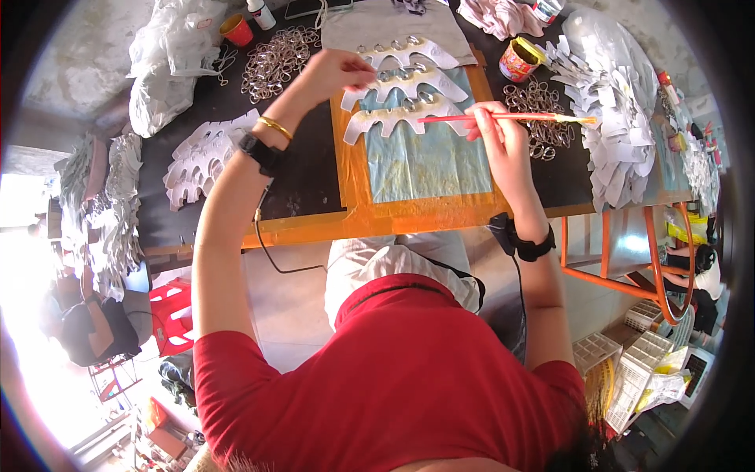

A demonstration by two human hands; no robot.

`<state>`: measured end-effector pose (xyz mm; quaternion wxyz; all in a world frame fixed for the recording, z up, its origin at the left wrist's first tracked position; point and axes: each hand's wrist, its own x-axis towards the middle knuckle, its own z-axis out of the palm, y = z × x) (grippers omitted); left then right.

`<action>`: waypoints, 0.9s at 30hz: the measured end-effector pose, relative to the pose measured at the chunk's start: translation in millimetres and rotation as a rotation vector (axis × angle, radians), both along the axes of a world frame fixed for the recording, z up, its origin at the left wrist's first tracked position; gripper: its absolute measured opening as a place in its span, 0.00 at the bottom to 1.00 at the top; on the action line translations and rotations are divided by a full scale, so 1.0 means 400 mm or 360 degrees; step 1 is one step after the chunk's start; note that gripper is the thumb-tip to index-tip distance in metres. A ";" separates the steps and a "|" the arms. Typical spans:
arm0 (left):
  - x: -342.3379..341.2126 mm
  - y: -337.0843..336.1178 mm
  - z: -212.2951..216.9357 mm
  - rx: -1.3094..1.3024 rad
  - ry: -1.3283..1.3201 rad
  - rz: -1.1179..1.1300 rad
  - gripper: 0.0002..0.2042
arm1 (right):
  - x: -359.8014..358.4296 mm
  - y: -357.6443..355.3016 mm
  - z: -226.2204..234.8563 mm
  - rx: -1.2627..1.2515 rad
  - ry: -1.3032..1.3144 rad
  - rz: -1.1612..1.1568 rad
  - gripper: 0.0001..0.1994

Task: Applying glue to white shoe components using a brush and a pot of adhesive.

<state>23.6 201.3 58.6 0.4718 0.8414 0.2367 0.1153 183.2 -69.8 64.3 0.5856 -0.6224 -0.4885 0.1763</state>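
Three white scalloped strips with several shiny metal rings set on them lie in a row on a blue sheet. My left hand hovers at the left end of the middle strip, its fingertips pinched together; anything between them is hidden. Below it is the nearest strip, and the far strip lies beyond. My right hand grips a thin red-handled paintbrush. Its bristles point right, and the handle end reaches left over the nearest strip.
Loose metal rings form a pile at the far left and another at right, near a tub. A stack of white strips lies left. A big heap of white pieces covers the right side. Orange tape edges the table.
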 end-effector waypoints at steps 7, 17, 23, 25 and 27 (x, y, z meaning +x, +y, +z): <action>0.058 -0.062 -0.048 0.0116 0.0282 -0.0148 0.08 | -0.019 0.004 0.003 -0.0056 -0.0057 0.0055 0.08; 0.065 -0.052 -0.099 0.0111 0.0184 -0.0163 0.08 | -0.007 -0.010 -0.018 -0.0081 -0.0002 0.0042 0.09; 0.061 -0.066 -0.109 0.0281 0.0109 -0.0106 0.06 | -0.013 -0.007 -0.019 -0.0070 0.0007 0.0048 0.08; 0.059 -0.064 -0.114 0.0296 0.0039 -0.0114 0.07 | -0.012 -0.007 -0.020 -0.0079 0.0007 0.0047 0.09; 0.057 -0.066 -0.113 0.0307 0.0042 -0.0108 0.06 | -0.012 -0.007 -0.019 -0.0085 -0.0010 0.0050 0.09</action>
